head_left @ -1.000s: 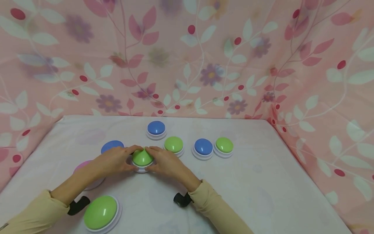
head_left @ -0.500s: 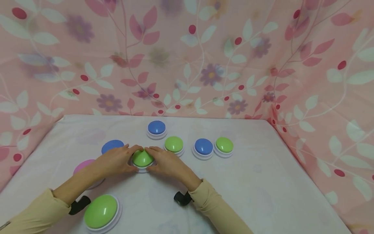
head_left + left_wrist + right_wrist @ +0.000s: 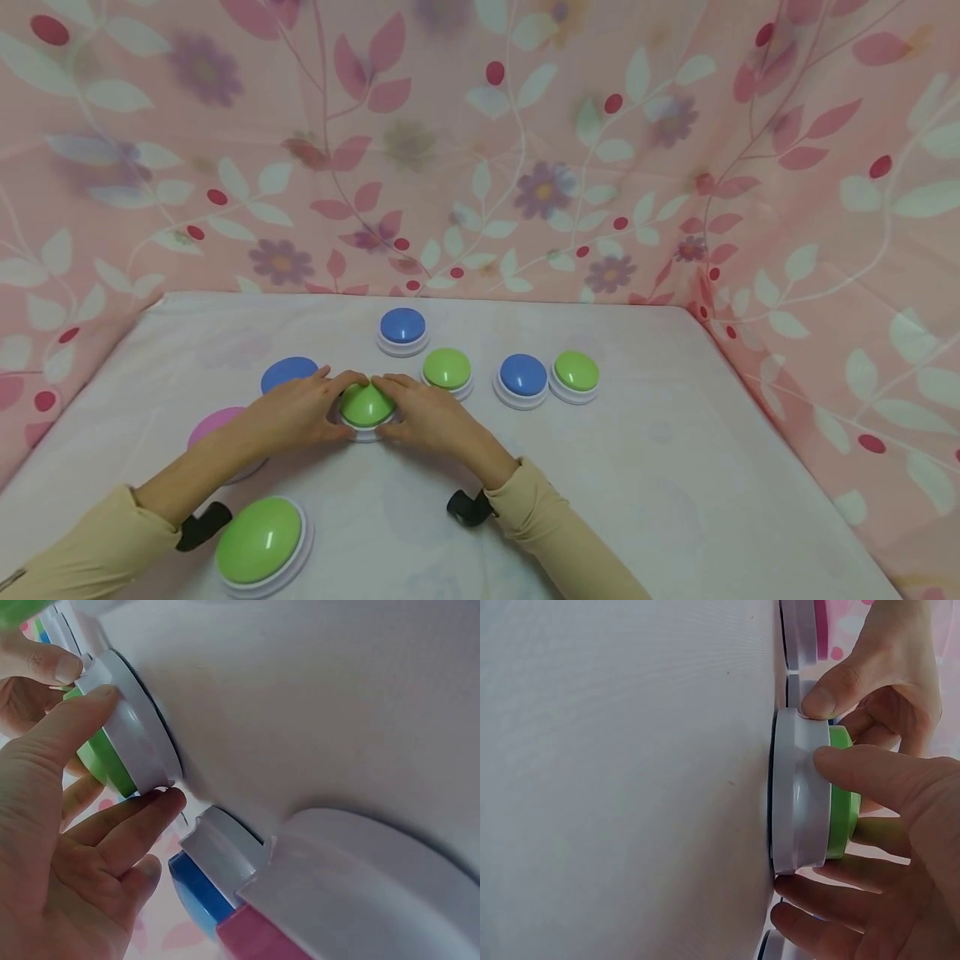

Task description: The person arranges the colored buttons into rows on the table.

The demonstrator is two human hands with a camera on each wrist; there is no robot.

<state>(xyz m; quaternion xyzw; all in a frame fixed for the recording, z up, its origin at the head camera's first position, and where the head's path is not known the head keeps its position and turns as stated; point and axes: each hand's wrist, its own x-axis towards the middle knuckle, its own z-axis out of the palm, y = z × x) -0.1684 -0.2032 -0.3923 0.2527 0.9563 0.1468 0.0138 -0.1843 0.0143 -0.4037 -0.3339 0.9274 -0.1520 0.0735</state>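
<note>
A green push button with a white round base sits on the white cloth near the middle of the head view. From its left side my left hand grips it, and my right hand holds the opposite side. Both thumbs press the near side of the white base, while the forefingers meet over the green dome. In the left wrist view the other left fingers curl beneath the base's edge. Behind my left hand and forearm, a blue button and a pink button are partly hidden.
A larger green button stands at the near left, beside my left forearm. Behind the hands are a blue button and a green one. Another blue and green pair stands to the right. Flowered pink curtain surrounds the table.
</note>
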